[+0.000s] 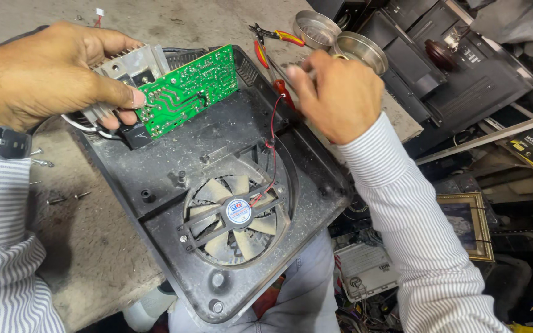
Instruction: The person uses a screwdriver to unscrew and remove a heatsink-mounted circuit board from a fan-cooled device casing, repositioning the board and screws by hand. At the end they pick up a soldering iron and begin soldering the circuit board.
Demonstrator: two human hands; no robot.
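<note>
Two hands at work over a black plastic housing on the tabletop; left hand clamped on a green circuit board with heat sink, raised above the housing's upper part. Right hand closed around a red-handled tool near the housing's far edge; a dusty fan sits in the housing, red wire attached.

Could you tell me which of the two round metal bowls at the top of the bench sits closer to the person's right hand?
The right-hand bowl, the one just above the right hand. The other bowl sits farther up and to the left, beside the red-and-yellow pliers.
</note>
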